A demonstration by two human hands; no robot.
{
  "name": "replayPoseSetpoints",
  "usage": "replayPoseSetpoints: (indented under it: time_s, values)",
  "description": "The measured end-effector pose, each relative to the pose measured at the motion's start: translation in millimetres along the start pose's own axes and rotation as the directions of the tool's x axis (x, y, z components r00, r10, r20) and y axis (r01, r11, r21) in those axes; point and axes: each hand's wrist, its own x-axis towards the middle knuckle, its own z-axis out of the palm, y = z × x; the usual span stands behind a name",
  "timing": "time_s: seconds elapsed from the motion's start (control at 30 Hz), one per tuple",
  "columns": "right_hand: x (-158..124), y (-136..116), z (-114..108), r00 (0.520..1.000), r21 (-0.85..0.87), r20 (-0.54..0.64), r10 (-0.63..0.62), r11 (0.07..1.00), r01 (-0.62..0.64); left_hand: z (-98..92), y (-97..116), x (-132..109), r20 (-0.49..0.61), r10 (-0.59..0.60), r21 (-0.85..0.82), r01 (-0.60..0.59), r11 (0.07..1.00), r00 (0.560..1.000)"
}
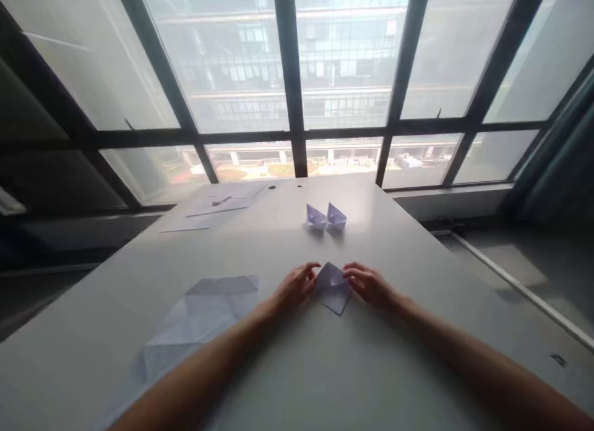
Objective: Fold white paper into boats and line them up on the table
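Note:
A small piece of folded white paper (332, 289), diamond-shaped with crease lines and a flap near its top, lies between my hands on the white table. My left hand (297, 285) is at its left corner, fingers curled against the paper's edge and the index finger lifted a little. At the right edge, my right hand (369, 285) grips the paper between thumb and fingers. Beyond it stand two folded paper boats (316, 217) side by side, each with pointed tips. A large creased sheet of paper (199, 313) lies left of my left hand, partly hidden by my forearm.
Flat sheets of paper (218, 207) lie at the far left of the table (408, 357), with a small object (221, 201) on top that I cannot make out. Dark-framed windows (343, 60) rise behind the far edge. A white bar (520, 285) runs past the right side.

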Motion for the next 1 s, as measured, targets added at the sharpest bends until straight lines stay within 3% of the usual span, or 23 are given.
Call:
replayPoseSetpoints:
  time_s: [0.4,1.0]
  values:
    - [-0.6,0.4,-1.8,0.992,-0.242,0.096,0.076,0.969,-0.051,0.6,-3.4,-0.8,-0.009,0.138,0.116,-0.136,0.984,0.99]
    - [1.3,1.4,-1.7,0.992,-0.226,0.11,0.062,0.974,-0.036,3.6,-7.4,1.5,0.001,0.2,0.195,-0.196,0.961,0.98]
